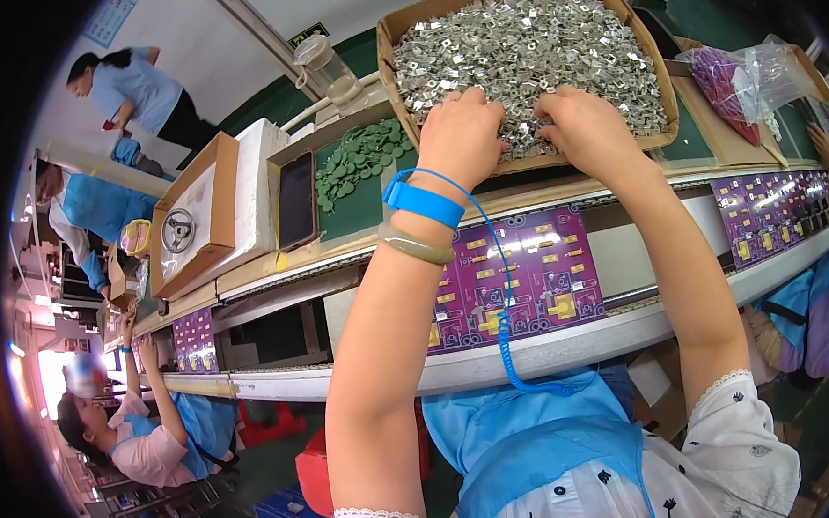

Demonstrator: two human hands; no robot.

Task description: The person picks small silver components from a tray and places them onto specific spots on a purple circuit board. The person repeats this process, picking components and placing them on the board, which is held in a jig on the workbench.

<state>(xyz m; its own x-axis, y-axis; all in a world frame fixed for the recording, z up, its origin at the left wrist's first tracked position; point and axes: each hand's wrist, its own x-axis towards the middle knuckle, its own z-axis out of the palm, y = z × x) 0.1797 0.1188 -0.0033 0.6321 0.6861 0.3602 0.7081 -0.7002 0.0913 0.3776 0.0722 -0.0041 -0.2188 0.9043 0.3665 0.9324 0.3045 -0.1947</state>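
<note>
Into metal pieces point(535, 56) filling the cardboard box point(388, 63) the left hand point(462, 136) and right hand point(591, 133) are dipped, whether either grip is clenched cannot be told, while left of the box green discs point(362, 160), a clear jug point(332, 74) and an apparently lettered wall sign point(310, 34) are seen.

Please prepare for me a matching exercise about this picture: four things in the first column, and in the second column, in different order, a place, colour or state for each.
Column 1
1. Metal parts
2. Green discs
3. Wristband
4. Right hand

Column 2
A. Blue, around the left wrist
B. Bare-wristed, fingertips at the silvery heap
C. Spread in a loose pile, left of the cardboard box
D. Silvery, heaped inside the cardboard box

Right pairs: 1-D, 2-C, 3-A, 4-B
</note>
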